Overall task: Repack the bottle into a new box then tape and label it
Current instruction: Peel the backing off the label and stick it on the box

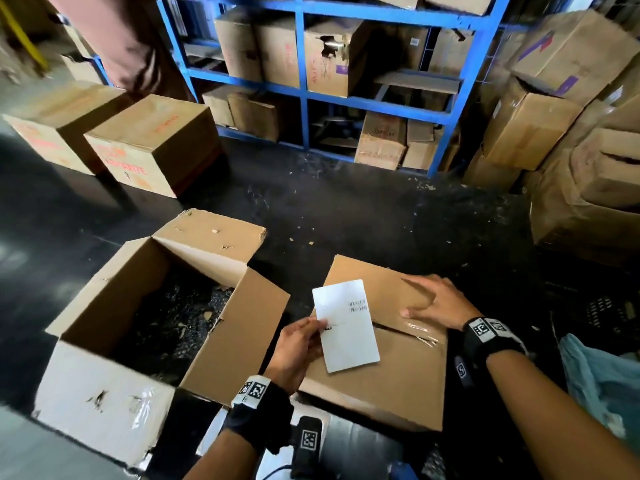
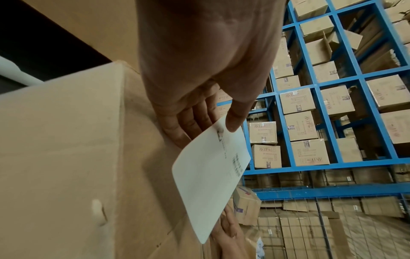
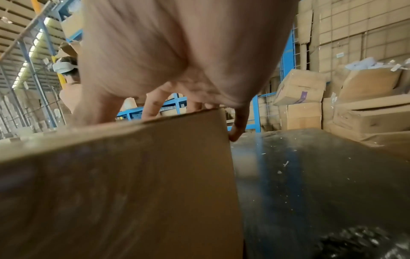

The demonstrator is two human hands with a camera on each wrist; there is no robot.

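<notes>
Head view shows the left hand (image 1: pixel 298 351) pinching a white label (image 1: pixel 344 325) by its near-left edge, thumb on top and fingers beneath (the left wrist view confirms this grip, with the label (image 2: pixel 208 175) slanting away from the palm (image 2: pixel 199 70)). Small barcode print sits near the label's right edge. It hangs over the left part of the closed box (image 1: pixel 381 358), whose top flaps meet at a seam covered with clear tape (image 1: pixel 419 332). The right hand (image 1: pixel 436 301) lies flat on that box's far right corner, fingers straight and spread, holding nothing; in the right wrist view its fingertips (image 3: pixel 236 133) curl slightly over the box's edge (image 3: pixel 155 157). The bottle cannot be seen, the sealed box hiding whatever is in it. Just left stands an open box (image 1: pixel 114 341), flaps up, its inside dark with only scraps visible. Both boxes rest on the black floor (image 1: pixel 363 216), with blue shelving (image 1: pixel 304 98) full of cartons beyond.
</notes>
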